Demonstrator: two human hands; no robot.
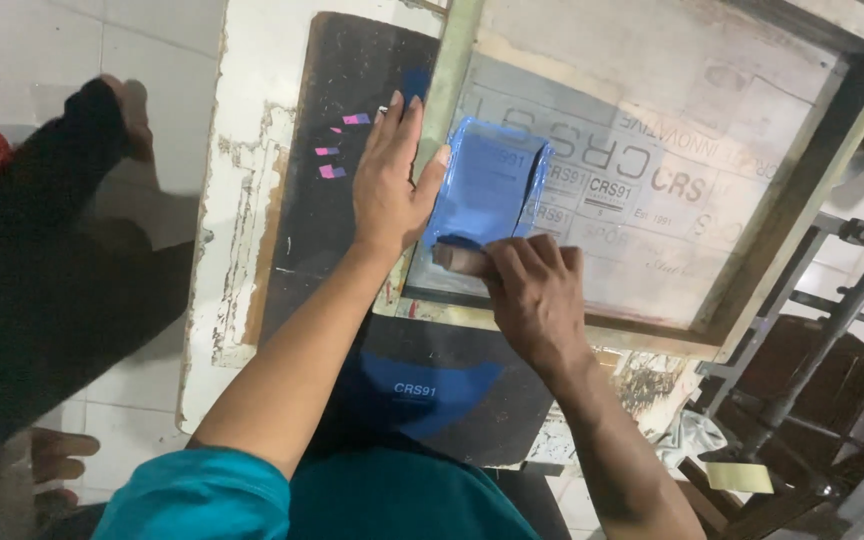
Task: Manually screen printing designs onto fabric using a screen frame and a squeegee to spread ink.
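My left hand [392, 180] lies flat with fingers together on the left rail of a wooden-framed printing screen [802, 190]. My right hand [537, 285] is shut on a squeegee [455, 259] at the screen's near edge. A patch of blue ink [492, 185] is spread over the mesh just beyond the squeegee. Under the frame lies a dark fabric [432, 390] with a blue printed shape near my body. The fabric rests on a dark board [337, 110] with small pink tape marks.
The board sits on a worn white table [242, 190] with peeling paint. A person in dark trousers [42, 280] stands at the left on the tiled floor. Metal stand legs [822, 340] and a rag [692, 435] are at the lower right.
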